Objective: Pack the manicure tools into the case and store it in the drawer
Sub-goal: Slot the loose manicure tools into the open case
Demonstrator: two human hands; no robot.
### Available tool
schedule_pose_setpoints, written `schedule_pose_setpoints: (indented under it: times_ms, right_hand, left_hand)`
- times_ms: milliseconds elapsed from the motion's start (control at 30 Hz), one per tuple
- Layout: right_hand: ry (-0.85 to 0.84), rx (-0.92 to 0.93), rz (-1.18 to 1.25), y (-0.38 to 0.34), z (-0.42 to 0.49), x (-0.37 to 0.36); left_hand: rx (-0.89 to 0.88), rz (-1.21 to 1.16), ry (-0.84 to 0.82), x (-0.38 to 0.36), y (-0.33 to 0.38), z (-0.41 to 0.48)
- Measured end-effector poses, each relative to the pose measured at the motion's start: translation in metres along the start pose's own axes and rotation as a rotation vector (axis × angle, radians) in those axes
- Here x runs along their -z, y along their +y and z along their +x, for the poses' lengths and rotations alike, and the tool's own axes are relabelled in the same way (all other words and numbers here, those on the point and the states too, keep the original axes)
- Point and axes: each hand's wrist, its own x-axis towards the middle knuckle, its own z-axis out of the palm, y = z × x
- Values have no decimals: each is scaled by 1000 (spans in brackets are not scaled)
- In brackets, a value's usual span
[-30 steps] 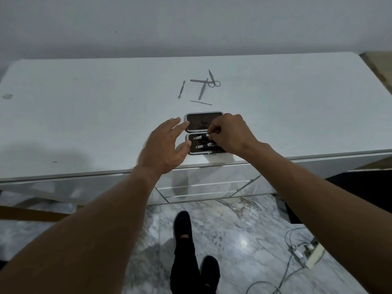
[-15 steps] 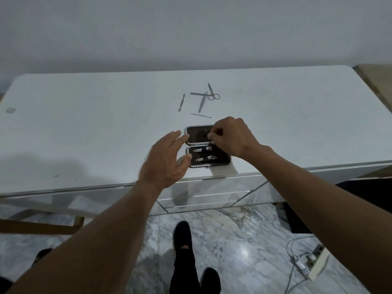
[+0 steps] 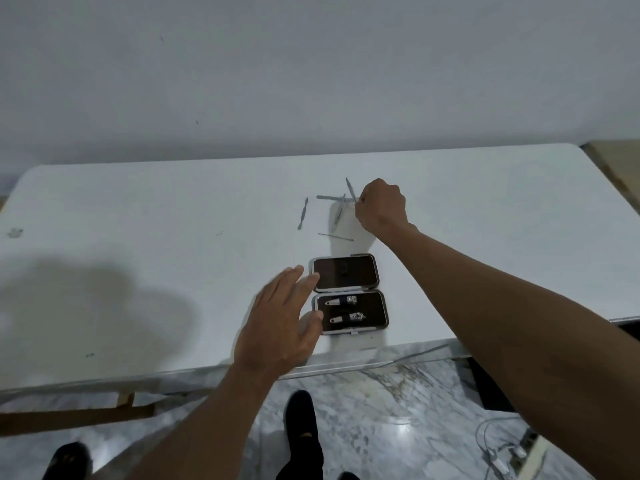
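Case (image 3: 349,296) (rounded, dark-lined) lies open holding two metal clippers (image 3: 341,310).

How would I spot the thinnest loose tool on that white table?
Start at the open black case near the table's front edge. Just beyond its far half lies the thin needle-like tool, almost crosswise and alone. Unlike the flat spatula-shaped tool and the crossed pieces by the right hand, it is a bare wire-thin rod.
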Motion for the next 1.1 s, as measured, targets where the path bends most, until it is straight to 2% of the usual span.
schedule_pose_setpoints:
  times_ms: [233, 500, 767, 967, 1100]
  right_hand:
    - [-21, -55, -65, -17, 27, -3]
    - [-160, -107, -74, -17, 26, 9]
    - [-52, -104, -57, -2, -1, 13]
    - [-77, 33, 143, 24, -41, 33]
    - [-207, 111, 333, 45, -79, 45]
  left_hand:
    - [0, -32, -13, 3, 1, 2]
    - [-5, -9, -8, 3, -1, 4]
    - [-10, 8, 29, 0, -3, 4]
    - [-10, 25, 58, -3, -2, 4]
    - [13, 25, 47, -9, -5, 2]
